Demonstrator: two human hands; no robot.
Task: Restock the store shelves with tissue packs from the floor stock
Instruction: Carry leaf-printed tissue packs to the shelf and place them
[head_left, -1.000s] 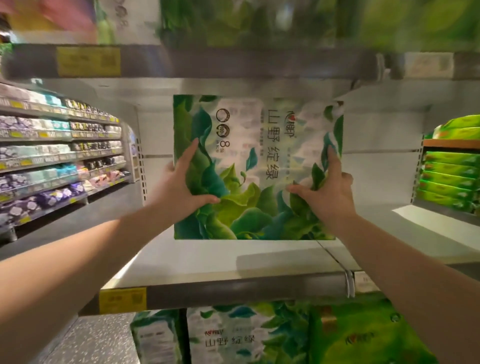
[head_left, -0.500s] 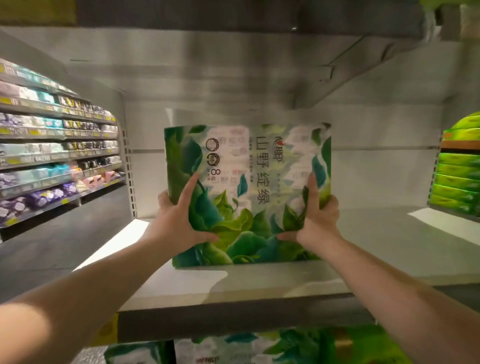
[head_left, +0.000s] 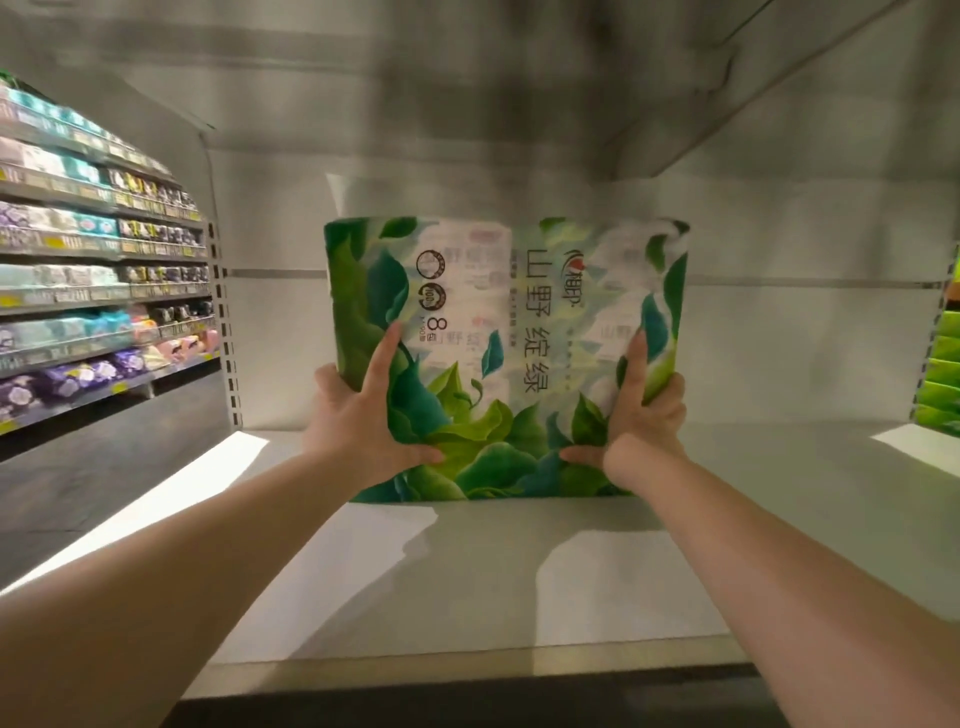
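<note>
Since half a second ago the tissue pack (head_left: 506, 358) has gone deeper onto the shelf (head_left: 467, 582), and the shelf's front edge now sits low in the view, with more of its pale surface showing between the pack and the camera. Both arms have stretched further forward with it.

On the far left, across the aisle, stocked shelves (head_left: 98, 280) carry rows of small packs in purple, teal and pink, blurred.

Next comes the left forearm, rising from the lower left corner and reaching up and inward, nearly straight. The left hand (head_left: 363, 415) grips the pack's lower left corner: its thumb lies flat along the front face near the bottom, pointing right, the forefinger runs straight up the face, and the other fingers curl round the left side out of sight.

Between the hands the tissue pack stands upright on its bottom edge, green leaf print facing the camera, its base on or just above the shelf surface; contact cannot be told. It is near the back panel (head_left: 779, 353) but whether it touches cannot be told.

The right hand (head_left: 641, 421) mirrors the left on the lower right corner: thumb flat along the bottom pointing left, forefinger straight up the face, remaining fingers wrapped round the right side. The right forearm runs down to the lower right corner.

At the far right edge sit stacked green packs (head_left: 940, 374).
</note>
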